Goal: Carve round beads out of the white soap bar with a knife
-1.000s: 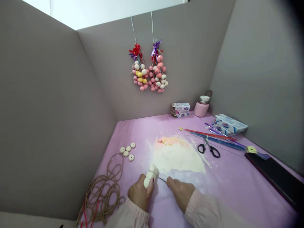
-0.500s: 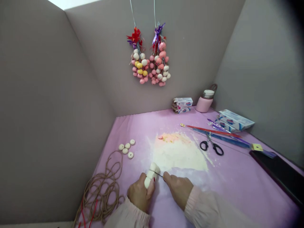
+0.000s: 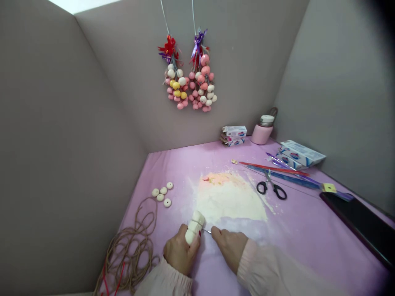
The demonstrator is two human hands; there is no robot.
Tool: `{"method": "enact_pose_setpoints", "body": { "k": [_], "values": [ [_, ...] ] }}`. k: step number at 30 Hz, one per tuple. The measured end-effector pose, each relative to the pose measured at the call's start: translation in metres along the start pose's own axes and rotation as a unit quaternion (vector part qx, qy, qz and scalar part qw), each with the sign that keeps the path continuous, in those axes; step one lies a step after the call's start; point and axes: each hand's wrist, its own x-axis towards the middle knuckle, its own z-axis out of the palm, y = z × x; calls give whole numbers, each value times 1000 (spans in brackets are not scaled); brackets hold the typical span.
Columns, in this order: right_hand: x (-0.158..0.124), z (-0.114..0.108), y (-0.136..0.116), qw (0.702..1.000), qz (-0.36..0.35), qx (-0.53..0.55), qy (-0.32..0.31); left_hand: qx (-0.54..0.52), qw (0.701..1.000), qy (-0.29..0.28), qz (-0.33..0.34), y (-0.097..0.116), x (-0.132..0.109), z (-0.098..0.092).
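My left hand (image 3: pixel 180 250) is closed around the lower end of a white soap bar (image 3: pixel 195 225), thumb along its right side. Grooves across the bar mark it into rounded sections. My right hand (image 3: pixel 230 246) grips a thin knife (image 3: pixel 207 231), its handle hidden in the fingers. The slim metal blade points left, its tip at or very near the right side of the bar; whether it touches I cannot tell. Beyond the hands, white shavings (image 3: pixel 231 203) cover a wide patch, with pink and yellow crumbs (image 3: pixel 220 178) at its far edge.
Several white beads (image 3: pixel 160 197) lie left, above tangled brown cord (image 3: pixel 132 248). At right are scissors (image 3: pixel 271 187), red and blue ribbons (image 3: pixel 277 169), a black object (image 3: pixel 354 226) and soap boxes (image 3: pixel 300 154). More boxes (image 3: pixel 234 135) and a pink jar (image 3: pixel 262 132) stand behind. Bead bunches (image 3: pixel 202 84) hang above.
The knife blade has come out of the bar's upper groove and now sits lower, at its right side. The whole view has shifted slightly.
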Motion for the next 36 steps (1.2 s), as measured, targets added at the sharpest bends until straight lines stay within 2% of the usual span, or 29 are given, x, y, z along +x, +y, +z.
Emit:
{"method": "enact_pose_setpoints", "body": {
  "k": [6,21,29,36],
  "values": [
    [-4,4,5,999,31,0,31,10,1000,13,-8,1,-2,0],
    [6,-11,5,998,5,4,67,-5,999,41,-3,1,-2,2],
    [14,0,-3,999,19,0,37,-30,997,64,19,-2,-1,6],
    [13,-8,-2,999,13,34,-24,-26,998,61,15,-3,-1,8]
  ]
}}
